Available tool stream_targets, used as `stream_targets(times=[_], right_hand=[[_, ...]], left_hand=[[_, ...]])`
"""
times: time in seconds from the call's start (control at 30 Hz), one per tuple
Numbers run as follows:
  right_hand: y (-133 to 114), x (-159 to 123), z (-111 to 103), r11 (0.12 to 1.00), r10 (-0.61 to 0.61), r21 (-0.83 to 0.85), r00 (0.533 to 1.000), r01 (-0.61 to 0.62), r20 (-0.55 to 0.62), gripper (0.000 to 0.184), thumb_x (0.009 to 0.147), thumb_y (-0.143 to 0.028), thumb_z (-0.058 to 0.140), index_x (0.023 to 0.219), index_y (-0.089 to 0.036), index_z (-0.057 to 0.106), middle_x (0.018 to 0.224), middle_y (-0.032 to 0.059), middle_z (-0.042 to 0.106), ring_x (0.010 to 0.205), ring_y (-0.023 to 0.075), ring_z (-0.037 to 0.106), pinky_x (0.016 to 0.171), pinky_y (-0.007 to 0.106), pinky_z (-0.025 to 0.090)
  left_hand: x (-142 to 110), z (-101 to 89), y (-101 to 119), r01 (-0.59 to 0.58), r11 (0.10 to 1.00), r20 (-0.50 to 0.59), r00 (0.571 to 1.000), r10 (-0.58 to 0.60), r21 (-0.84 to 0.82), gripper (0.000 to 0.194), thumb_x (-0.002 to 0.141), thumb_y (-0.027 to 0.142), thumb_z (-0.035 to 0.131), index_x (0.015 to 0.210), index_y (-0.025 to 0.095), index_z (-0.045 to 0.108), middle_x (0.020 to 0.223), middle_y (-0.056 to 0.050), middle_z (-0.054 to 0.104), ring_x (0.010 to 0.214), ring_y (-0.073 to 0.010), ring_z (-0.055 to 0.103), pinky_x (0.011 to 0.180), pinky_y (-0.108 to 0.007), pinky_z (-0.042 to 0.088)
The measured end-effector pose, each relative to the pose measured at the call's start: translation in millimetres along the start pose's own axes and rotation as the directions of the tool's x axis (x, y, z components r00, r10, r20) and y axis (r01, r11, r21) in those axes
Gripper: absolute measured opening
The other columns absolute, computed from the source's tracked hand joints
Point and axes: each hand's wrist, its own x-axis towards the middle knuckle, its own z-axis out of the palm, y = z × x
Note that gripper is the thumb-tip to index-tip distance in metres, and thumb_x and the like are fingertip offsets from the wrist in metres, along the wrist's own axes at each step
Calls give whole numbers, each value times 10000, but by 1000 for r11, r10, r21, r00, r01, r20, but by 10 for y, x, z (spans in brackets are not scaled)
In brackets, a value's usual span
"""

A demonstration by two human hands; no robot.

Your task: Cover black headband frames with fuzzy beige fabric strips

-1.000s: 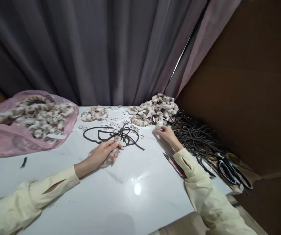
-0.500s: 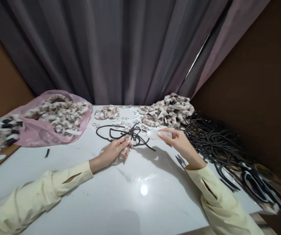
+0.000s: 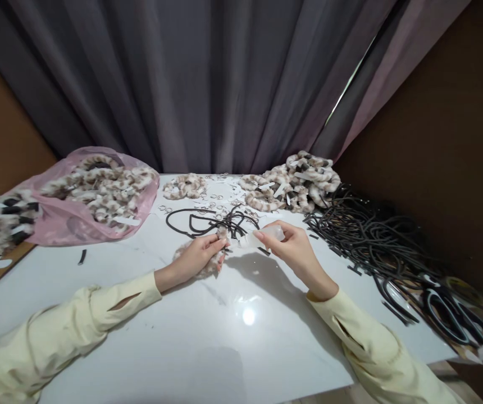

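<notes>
My left hand (image 3: 197, 257) pinches a fluffy, beige-and-white fur piece (image 3: 205, 273) above the table, its fingers closed round it. In my right hand (image 3: 298, 252) is a small translucent squeeze bottle (image 3: 274, 230), tipped sideways with its nozzle towards the fur piece. A small gap shows between nozzle and fur. Just beyond the hands lies a loose tangle of black cords (image 3: 177, 229). Small metal rings (image 3: 216, 197) are scattered behind it.
A pink plastic bag (image 3: 56, 227) of furry rings stands at left. More furry rings (image 3: 309, 168) are heaped at back right. A large pile of black cords (image 3: 359, 233) covers the right side, with big scissors (image 3: 446, 317) near the edge. Grey curtains (image 3: 191, 84) hang behind.
My right hand has moved left and slightly down, bringing the bottle closer to the fur piece. My left hand keeps its hold. The small snips seen earlier are now hidden by my right arm.
</notes>
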Motion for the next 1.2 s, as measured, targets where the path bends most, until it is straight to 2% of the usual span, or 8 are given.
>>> stream_targets(times=[0.17, 0.57, 0.87, 1.2], right_hand=[[-27, -22, 24, 1000, -14, -20, 998, 13, -65, 367, 658, -502, 691, 653, -151, 584, 494, -12, 496, 449, 85, 392, 384, 203, 297], [17, -29, 116, 997, 47, 62, 995, -42, -85, 365, 635, -500, 711, 653, -165, 569, 422, -47, 450, 390, 81, 358, 383, 219, 299], [47, -36, 163, 987, 114, 119, 992, -107, -54, 380, 633, -508, 715, 649, -161, 560, 400, -44, 466, 361, 89, 391, 361, 215, 301], [59, -25, 174, 981, 124, 159, 991, -114, -52, 371, 636, -492, 719, 647, -162, 549, 416, -43, 479, 355, 87, 406, 353, 212, 304]], left_hand=[[-6, 8, 18, 21, 998, -20, 1000, -22, -64, 370, 772, 487, 582, 861, 129, 545, 557, 35, 509, 455, -84, 494, 459, -211, 456], [22, -6, -26, 13, 998, -5, 1000, -13, -54, 375, 778, 495, 582, 840, 127, 547, 544, 36, 526, 443, -85, 510, 455, -212, 452], [21, -8, -18, 10, 1000, -12, 1000, -10, -26, 367, 776, 502, 581, 791, 139, 537, 547, 33, 535, 435, -82, 509, 454, -207, 436], [9, 2, 2, -4, 1000, -7, 1000, 4, -2, 341, 804, 476, 558, 753, 141, 516, 540, 32, 543, 431, -78, 502, 460, -208, 445]])
